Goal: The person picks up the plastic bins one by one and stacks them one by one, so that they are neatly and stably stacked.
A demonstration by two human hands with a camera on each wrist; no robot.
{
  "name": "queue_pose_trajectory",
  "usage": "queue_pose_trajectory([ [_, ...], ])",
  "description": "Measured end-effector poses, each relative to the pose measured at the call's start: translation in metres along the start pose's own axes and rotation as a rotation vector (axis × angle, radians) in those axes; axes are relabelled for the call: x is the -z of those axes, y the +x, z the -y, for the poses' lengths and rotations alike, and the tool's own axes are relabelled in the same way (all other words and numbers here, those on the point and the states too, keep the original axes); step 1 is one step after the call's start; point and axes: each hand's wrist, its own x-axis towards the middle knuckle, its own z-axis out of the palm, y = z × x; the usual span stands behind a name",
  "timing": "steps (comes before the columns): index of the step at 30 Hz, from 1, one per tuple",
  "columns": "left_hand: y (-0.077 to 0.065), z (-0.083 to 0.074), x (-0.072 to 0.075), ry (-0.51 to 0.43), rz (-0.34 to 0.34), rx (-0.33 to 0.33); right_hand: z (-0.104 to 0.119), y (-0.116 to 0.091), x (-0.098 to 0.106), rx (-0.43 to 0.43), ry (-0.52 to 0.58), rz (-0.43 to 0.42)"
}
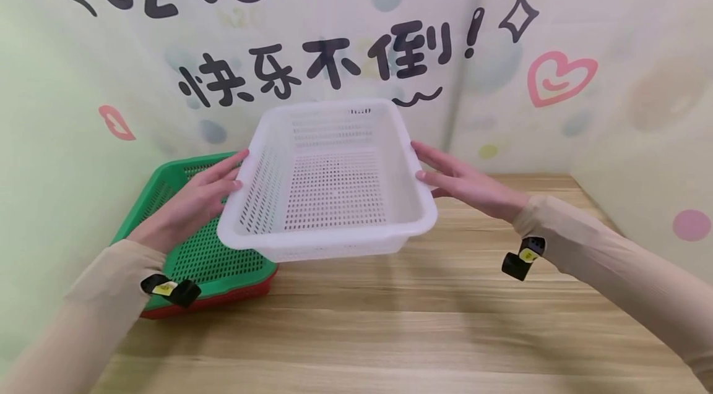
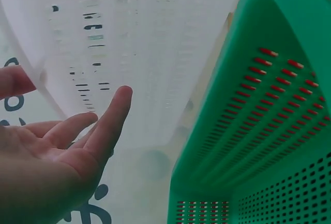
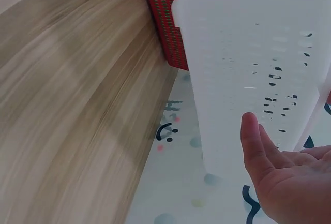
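Note:
A white perforated plastic basket (image 1: pixel 334 239) is held in the air above the table, its opening tilted toward me. My left hand (image 1: pixel 203 193) holds its left rim, and my right hand (image 1: pixel 468 180) holds the right rim. In the left wrist view, the fingers (image 2: pixel 111 115) lie against the outer wall of the white basket (image 2: pixel 155 43). The right wrist view has the fingers (image 3: pixel 253 141) under the rim against the opposite wall. A green basket (image 1: pixel 217 252), nested in a red basket (image 1: pixel 239 292), sits below and beside my left hand.
The wood-grain table (image 1: pixel 445 320) extends below and to the right of the white basket. Behind it hangs a pale printed backdrop (image 1: pixel 334 23) with dark lettering and a pink heart. Pale walls stand at both sides.

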Motion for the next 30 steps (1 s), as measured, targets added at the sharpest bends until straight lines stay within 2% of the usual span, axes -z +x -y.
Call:
queue_pose_trajectory([
  [7,-0.01,0.0,0.015,-0.12,0.0,-0.089,0.008,0.012,-0.015,0.02,-0.018,0.013],
  [11,-0.017,0.004,0.023,-0.168,-0.009,-0.12,0.01,0.016,-0.027,0.021,-0.034,0.053],
  [17,-0.029,0.009,0.034,-0.198,-0.001,-0.116,0.011,0.025,-0.045,0.032,-0.031,0.094],
  [24,-0.046,0.012,0.048,-0.244,0.053,-0.136,0.018,0.039,-0.062,0.067,-0.018,0.111],
  [30,-0.062,0.011,0.063,-0.223,0.072,-0.161,0.023,0.051,-0.075,0.076,-0.057,0.127],
])
